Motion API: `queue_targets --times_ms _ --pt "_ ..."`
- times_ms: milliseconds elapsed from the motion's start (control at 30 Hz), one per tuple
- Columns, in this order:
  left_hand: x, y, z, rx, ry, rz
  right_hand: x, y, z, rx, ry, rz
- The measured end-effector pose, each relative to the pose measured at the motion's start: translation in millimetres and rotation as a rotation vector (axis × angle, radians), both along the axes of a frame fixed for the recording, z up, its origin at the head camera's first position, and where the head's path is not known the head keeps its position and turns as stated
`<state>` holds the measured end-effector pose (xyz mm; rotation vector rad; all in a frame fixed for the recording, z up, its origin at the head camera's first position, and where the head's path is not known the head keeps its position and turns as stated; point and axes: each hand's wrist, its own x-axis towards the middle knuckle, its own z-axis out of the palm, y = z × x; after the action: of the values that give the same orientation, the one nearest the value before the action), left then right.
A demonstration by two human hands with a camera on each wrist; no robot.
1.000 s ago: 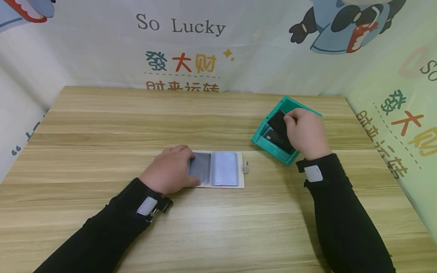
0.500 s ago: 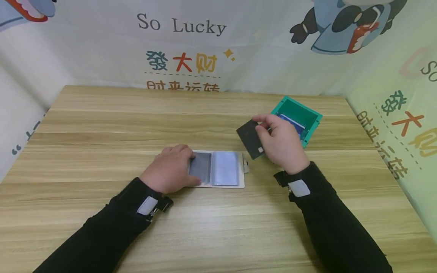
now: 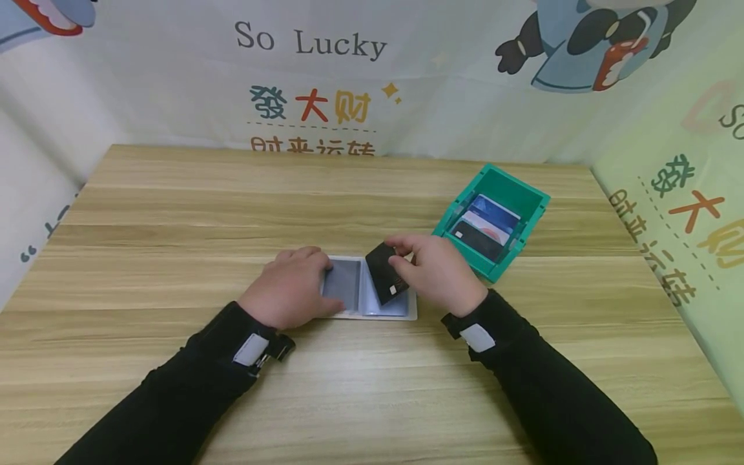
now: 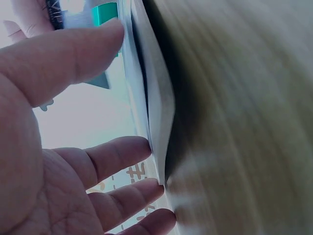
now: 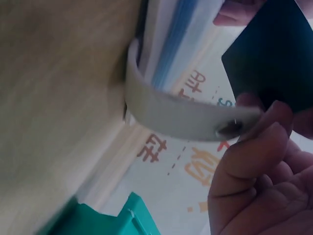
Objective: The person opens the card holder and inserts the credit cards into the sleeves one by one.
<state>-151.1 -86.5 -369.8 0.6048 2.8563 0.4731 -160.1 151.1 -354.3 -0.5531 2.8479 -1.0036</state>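
Note:
A card holder (image 3: 411,312) lies spread open on the table, with clear plastic sleeves on both pages. My left hand (image 3: 290,287) rests on its left page, thumb at the near edge and fingers at the far edge. In the left wrist view those fingers (image 4: 122,152) are fairly straight against the holder's edge. My right hand (image 3: 438,268) pinches a black card (image 3: 383,271) with a small chip, tilted over the right page. The right wrist view shows the holder's snap strap (image 5: 171,115) beside the pinching fingers (image 5: 254,156), with the dark card (image 5: 274,54) beyond.
Behind and right of the holder stands a teal box (image 3: 526,242) holding several cards (image 3: 491,216), blue, white and black. A printed cloth (image 3: 442,129) rises along the back and side edges of the wooden table (image 3: 232,206).
My right hand has drawn a black card out of the teal box and carried it left and nearer, over the holder's right page. My left hand has stayed put.

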Motion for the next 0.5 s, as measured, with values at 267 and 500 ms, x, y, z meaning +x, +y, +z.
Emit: queue_targets --times_ms 267,500 --pt "-0.6 -1.3 -0.7 -0.009 0.017 -0.014 0.5 -6.4 -5.5 0.098 -0.067 0.078" --pt "-1.2 -1.2 -0.4 0.006 0.014 -0.007 1.3 -8.1 -7.8 0.142 -0.074 0.103"
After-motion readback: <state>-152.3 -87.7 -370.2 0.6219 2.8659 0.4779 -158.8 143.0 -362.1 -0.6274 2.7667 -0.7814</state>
